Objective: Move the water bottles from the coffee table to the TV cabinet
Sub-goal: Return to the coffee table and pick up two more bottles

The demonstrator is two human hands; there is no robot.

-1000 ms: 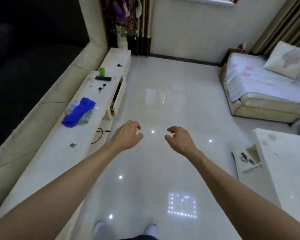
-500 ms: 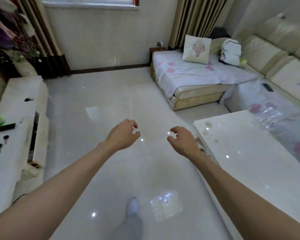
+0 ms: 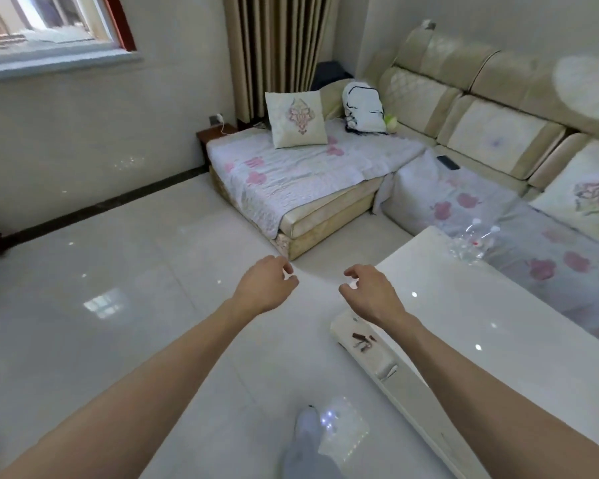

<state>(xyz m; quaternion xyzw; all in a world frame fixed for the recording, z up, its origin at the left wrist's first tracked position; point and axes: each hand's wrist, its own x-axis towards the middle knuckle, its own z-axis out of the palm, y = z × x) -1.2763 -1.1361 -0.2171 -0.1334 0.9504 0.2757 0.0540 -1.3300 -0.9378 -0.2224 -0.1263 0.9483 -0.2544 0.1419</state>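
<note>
clear water bottles [image 3: 472, 242] are seen clustered at the far end of the white bench [image 3: 498, 323]. both hands, left [image 3: 261, 286] and right [image 3: 369, 293], are held empty, fingers loosely curled. the tv cabinet, visible earlier, is now out of view.

I see a glossy white coffee table [image 3: 491, 326]; clear water bottles [image 3: 472, 242] with white caps; a lilac sofa cover [image 3: 301, 169] printed with pink flowers; cream cushions [image 3: 298, 119] embroidered in pink and grey; beige-and-brown striped curtains [image 3: 274, 53]; pale shiny floor tiles [image 3: 101, 257]; a red-framed window [image 3: 49, 25].
</note>
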